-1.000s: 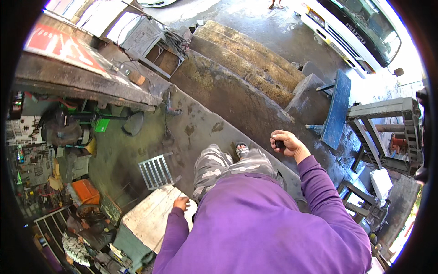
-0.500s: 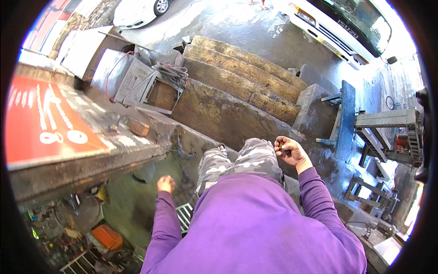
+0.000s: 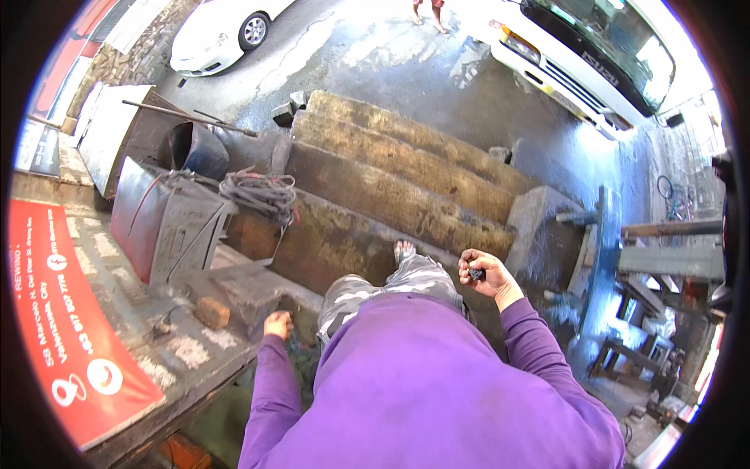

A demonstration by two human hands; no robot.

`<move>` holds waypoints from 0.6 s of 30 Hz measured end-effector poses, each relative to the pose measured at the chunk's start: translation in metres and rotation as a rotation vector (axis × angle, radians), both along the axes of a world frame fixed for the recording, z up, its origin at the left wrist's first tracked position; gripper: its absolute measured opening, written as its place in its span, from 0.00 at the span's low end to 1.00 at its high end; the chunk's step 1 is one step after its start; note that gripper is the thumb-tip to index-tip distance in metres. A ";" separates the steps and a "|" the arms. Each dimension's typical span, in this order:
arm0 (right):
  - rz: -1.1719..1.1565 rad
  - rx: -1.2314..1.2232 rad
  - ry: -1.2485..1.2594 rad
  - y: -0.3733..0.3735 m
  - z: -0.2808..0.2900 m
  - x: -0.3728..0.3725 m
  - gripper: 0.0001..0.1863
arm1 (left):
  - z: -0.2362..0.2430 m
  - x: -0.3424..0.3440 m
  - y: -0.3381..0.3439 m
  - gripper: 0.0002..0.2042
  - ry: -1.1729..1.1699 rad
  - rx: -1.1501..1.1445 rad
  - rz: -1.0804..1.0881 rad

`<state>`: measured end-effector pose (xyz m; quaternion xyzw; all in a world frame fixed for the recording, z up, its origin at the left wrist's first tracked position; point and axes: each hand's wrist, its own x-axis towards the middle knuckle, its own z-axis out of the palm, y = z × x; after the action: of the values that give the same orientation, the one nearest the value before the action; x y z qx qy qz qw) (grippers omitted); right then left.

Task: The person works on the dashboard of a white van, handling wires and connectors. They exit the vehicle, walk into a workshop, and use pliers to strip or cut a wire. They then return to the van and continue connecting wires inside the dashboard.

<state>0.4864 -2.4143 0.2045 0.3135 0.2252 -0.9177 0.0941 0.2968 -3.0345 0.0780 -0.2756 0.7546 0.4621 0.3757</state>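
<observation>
My right hand (image 3: 488,275) is closed around a small dark object (image 3: 476,273), held out beside my camouflage trouser leg. My left hand (image 3: 277,324) hangs low at my left side, fingers curled; whether anything is inside them is hidden. It is nearest the concrete ledge (image 3: 187,352), which carries a small brown block (image 3: 212,311) and a red printed sign (image 3: 55,328). One of my sandalled feet (image 3: 404,250) shows ahead of me at the top of some worn concrete steps (image 3: 391,180).
Left: a metal box machine (image 3: 168,234) with coiled cables (image 3: 254,195). Right: a blue bench (image 3: 601,258) and metal frames. Below the steps: a white car (image 3: 207,47), a white truck (image 3: 570,70) and a person's bare legs (image 3: 437,16).
My view has swung from the workshop floor toward the steps and street. I have moved forward along the ledge, my foot now at the steps. The dark object stays in my right hand.
</observation>
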 end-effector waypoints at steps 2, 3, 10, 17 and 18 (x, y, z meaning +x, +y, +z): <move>0.052 0.065 -0.079 0.040 -0.039 -0.038 0.10 | -0.047 0.002 0.008 0.13 -0.081 -0.033 0.049; 0.092 0.068 -0.076 0.061 -0.055 -0.058 0.10 | -0.054 0.015 0.013 0.14 -0.145 -0.053 0.085; 0.010 0.096 0.073 0.133 -0.035 -0.185 0.10 | -0.064 -0.021 0.082 0.15 -0.012 -0.120 -0.621; -0.009 0.073 0.109 0.182 -0.147 -0.284 0.12 | -0.129 -0.208 0.219 0.15 -0.020 0.010 -0.676; -0.059 0.025 0.092 0.189 -0.173 -0.295 0.13 | -0.155 -0.237 0.228 0.15 0.027 0.060 -0.700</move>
<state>0.1914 -2.2248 0.0314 0.2785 0.2312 -0.9307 0.0526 0.0602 -2.8061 -0.0770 0.0172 0.7944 0.3309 0.5091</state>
